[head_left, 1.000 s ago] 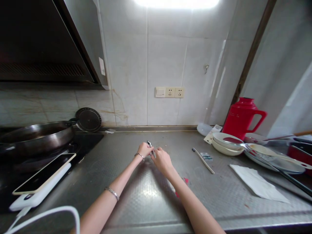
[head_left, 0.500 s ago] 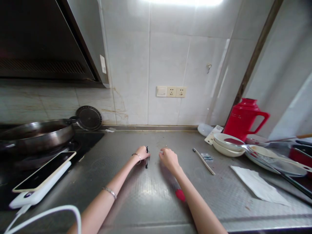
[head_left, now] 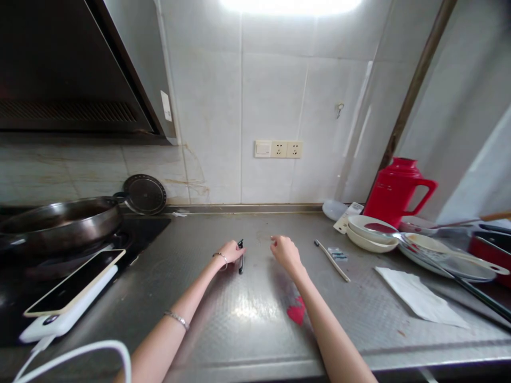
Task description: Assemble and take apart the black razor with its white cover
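Observation:
My left hand (head_left: 231,252), with bracelets on the wrist and forearm, is closed around a slim black pen (head_left: 241,259) held near the counter's middle. To its right, my right hand (head_left: 286,252) has its fingers curled together, and whatever they may hold is too small or hidden to make out. Beneath my right forearm lies a see-through item with a red heart shape (head_left: 296,310), partly covered by the arm. Right of that hand, a whitish stick with a dark end (head_left: 333,261) lies beside a small clear packet (head_left: 338,254).
At the left, a steel pan (head_left: 64,223) sits on the black stove, with a phone (head_left: 75,282) on a white power bank in front. Stacked bowls (head_left: 371,244), a red thermos jug (head_left: 393,194), plates and a white paper sheet (head_left: 419,295) occupy the right side.
My right hand has moved a little right and away from my left hand. More of the red heart shape shows. My left hand keeps its hold on the pen.

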Demonstrator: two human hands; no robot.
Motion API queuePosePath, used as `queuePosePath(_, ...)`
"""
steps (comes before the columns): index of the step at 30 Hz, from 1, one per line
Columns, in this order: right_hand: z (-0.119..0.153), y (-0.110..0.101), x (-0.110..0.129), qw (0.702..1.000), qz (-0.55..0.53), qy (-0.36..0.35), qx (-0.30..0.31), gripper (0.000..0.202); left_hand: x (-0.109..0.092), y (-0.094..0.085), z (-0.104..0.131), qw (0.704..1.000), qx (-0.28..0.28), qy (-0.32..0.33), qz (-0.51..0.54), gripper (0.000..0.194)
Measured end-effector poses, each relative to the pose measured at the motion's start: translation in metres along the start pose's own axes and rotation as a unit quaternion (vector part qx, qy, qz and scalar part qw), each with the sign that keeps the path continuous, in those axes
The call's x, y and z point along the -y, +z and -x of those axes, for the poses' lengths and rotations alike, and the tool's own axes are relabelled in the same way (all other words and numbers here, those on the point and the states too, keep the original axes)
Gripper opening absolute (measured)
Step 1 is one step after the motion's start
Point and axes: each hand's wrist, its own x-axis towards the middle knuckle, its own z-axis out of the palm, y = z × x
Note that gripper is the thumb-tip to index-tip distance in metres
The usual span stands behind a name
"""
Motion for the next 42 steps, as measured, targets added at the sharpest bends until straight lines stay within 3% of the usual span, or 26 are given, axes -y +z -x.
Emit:
queuePosePath(5, 0.004, -0.029, -0.017, 1.000, -0.009, -0.003, -0.013, 0.033, -0.011, -0.001, 0.009, 0.999, -0.025, -0.020, -0.040, 0.044)
queuePosePath(10, -0.003, -0.059, -0.078, 0.987, 0.109, 0.071, 0.098, 0.025, -0.016, 0.000, 0.014, 0.999, -0.022, -0.018, -0.036, 0.028)
queuePosePath(13, -0.007, -0.070, -0.117, 0.972, 0.172, 0.111, 0.115, 0.028, -0.016, 0.002, 0.013, 0.999, -0.026, -0.026, -0.036, 0.023)
queuePosePath(18, -0.002, -0.064, -0.154, 0.958, 0.216, 0.121, 0.143, 0.031, -0.013, 0.007, 0.009, 0.998, -0.038, -0.024, -0.048, 0.024)
queuePosePath(26, -0.002, -0.041, -0.174, 0.957, 0.213, 0.060, 0.185, 0.033, -0.014, 0.013, 0.009, 0.997, -0.054, -0.019, -0.052, 0.029)
queuePosePath(31, -0.001, -0.039, -0.150, 0.967, 0.186, 0.049, 0.166, 0.034, -0.016, 0.015, 0.010, 0.996, -0.069, -0.028, -0.057, 0.029)
queuePosePath(38, 0.008, 0.002, -0.041, 0.985, 0.121, -0.040, 0.114, 0.038, -0.015, 0.018, 0.009, 0.994, -0.079, -0.029, -0.069, 0.032)
queuePosePath(42, 0.008, 0.027, 0.010, 0.986, 0.104, -0.059, 0.118, 0.035, -0.016, 0.018, 0.010, 0.994, -0.074, -0.035, -0.075, 0.034)
